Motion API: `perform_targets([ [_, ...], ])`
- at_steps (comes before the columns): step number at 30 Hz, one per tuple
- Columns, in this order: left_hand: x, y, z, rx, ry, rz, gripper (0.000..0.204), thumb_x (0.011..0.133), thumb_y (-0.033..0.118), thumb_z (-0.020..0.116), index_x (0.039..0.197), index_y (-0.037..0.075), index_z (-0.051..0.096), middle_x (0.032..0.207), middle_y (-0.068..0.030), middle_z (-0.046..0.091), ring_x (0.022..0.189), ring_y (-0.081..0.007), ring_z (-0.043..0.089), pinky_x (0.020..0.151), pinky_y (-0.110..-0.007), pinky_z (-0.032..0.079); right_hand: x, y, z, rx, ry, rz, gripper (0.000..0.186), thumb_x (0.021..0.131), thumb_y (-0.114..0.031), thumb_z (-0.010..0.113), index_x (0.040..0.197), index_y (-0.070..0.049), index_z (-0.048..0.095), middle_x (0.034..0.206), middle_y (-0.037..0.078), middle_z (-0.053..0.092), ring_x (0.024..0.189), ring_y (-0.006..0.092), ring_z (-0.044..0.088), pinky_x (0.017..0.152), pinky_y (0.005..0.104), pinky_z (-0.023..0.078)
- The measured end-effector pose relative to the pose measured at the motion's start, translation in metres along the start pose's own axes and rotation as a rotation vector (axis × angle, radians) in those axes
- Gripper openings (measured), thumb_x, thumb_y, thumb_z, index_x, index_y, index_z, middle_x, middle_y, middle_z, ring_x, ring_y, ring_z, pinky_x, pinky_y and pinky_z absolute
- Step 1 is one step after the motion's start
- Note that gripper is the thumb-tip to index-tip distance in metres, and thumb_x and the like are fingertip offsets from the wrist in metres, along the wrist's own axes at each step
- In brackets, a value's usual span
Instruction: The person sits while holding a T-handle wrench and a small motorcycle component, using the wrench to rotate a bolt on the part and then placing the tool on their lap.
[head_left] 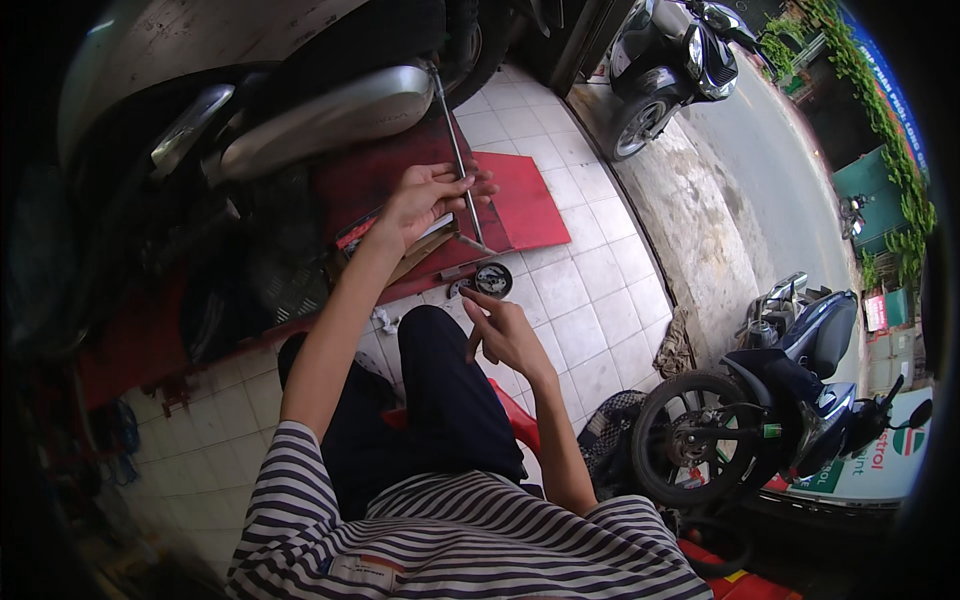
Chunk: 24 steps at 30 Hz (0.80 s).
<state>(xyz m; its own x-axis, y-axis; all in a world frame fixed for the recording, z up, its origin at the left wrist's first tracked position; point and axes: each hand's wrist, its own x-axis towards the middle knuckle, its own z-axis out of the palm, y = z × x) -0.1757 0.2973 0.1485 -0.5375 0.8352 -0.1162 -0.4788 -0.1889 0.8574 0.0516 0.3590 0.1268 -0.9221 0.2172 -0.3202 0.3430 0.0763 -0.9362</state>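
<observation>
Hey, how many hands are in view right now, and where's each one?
2. The left hand is at the long metal rod, thumb and fingers about it; the right hand is empty, near the round black dish. No others show.

motorbike and stool slip partly out of sight

a motorbike (325,125) runs past the upper edge, its far side unseen. the upper tip of a metal rod (449,118) fades into shadow beside it; what it meets there cannot be told. details inside a round black part (492,280) are too small to identify. legs (450,415) and a striped shirt (450,530) hide most of a red stool (517,415). blue cables (127,425) blur at far left.
</observation>
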Motion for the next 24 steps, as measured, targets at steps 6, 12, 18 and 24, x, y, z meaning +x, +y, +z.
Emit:
perform_targets([
  [6, -0.036, -0.011, -0.003, 0.02, -0.015, 0.006, 0.028, 0.099, 0.0, 0.051, 0.125, -0.009, 0.05, 0.121, -0.0234, 0.063, 0.107, -0.0316, 0.068, 0.089, -0.035, 0.061, -0.007, -0.008, -0.07, -0.048, 0.398, -0.078, 0.041, 0.107, -0.035, 0.045, 0.117, -0.001, 0.066, 0.051, 0.001, 0.052, 0.042, 0.0032, 0.039, 0.042, 0.0231, 0.029],
  [12, -0.12, -0.04, 0.003, 0.061, 0.061, -0.028, 0.028, 0.099, 0.006, 0.055, 0.125, -0.005, 0.052, 0.114, -0.0199, 0.067, 0.096, -0.0279, 0.072, 0.08, -0.032, 0.062, 0.117, -0.068, -0.079, -0.178, 0.399, -0.369, 0.04, 0.106, -0.038, 0.046, 0.106, -0.003, 0.066, 0.069, 0.001, 0.059, 0.053, 0.0056, 0.046, 0.052, 0.0228, 0.036],
  [18, -0.203, -0.054, 0.002, 0.005, 0.128, -0.057, 0.029, 0.099, 0.007, 0.057, 0.124, -0.005, 0.052, 0.111, -0.0203, 0.068, 0.093, -0.0293, 0.073, 0.079, -0.033, 0.061, 0.276, -0.113, -0.07, -0.646, 0.53, -0.321, 0.062, 0.1, -0.059, 0.043, 0.106, -0.003, 0.067, 0.086, 0.007, 0.074, 0.066, 0.0173, 0.069, 0.067, 0.0327, 0.051],
  [24, -0.26, -0.062, -0.02, -0.031, 0.275, -0.063, 0.029, 0.099, 0.004, 0.055, 0.125, -0.007, 0.05, 0.111, -0.0219, 0.068, 0.096, -0.03, 0.072, 0.082, -0.035, 0.061, 0.302, -0.132, -0.046, -0.77, 0.736, -0.377, 0.048, 0.093, -0.054, 0.054, 0.099, -0.011, 0.074, 0.084, 0.01, 0.075, 0.08, 0.0272, 0.072, 0.076, 0.0418, 0.054],
])
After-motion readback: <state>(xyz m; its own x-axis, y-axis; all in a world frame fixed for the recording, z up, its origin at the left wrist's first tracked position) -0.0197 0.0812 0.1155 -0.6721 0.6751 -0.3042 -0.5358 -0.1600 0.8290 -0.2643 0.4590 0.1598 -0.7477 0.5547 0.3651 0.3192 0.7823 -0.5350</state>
